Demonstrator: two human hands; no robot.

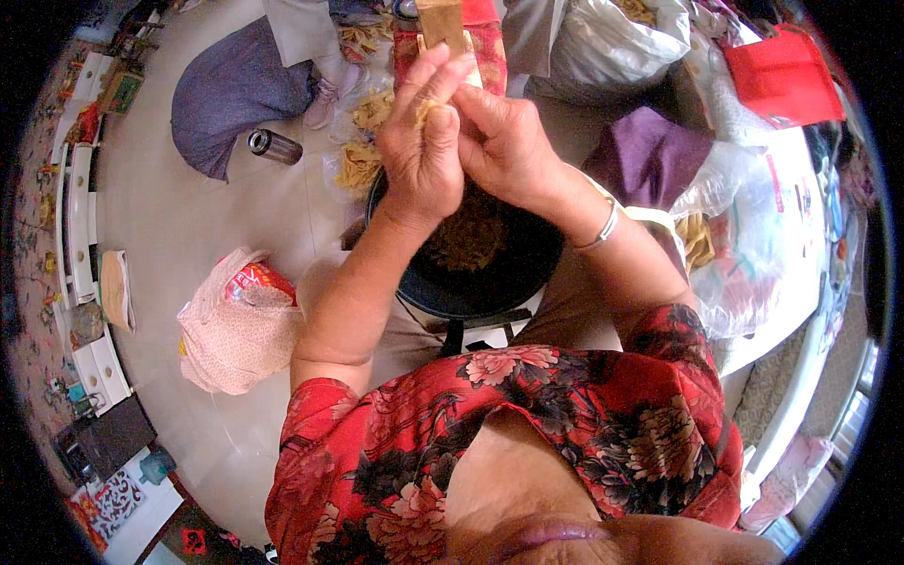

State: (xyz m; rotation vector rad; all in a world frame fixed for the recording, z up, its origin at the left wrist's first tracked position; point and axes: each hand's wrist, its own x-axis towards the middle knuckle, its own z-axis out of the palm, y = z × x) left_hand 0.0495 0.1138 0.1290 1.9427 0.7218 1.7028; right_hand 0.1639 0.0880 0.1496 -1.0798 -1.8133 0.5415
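Observation:
My two hands meet above a black pan (476, 292) on my lap. Between the fingers and thumb of my left hand (421, 160) sits a small pale yellow piece of food (427, 113), mostly covered by the fingers. My right hand (511, 146) is closed in a pinch against the left fingers; what it grips is hidden. Dark brown crumbly food (466, 240) lies in the pan under my wrists. Beyond my fingertips stands a wooden block (440, 24) beside a red checked cloth (494, 71).
Clear bags of yellow folded pieces (358, 167) lie left of the pan. A dark flask (275, 147) and a pink patterned bag (240, 330) are on the floor. At right are a white sack (612, 56), a purple cloth (650, 155) and plastic bags (753, 245). Another person's leg (306, 38) is ahead.

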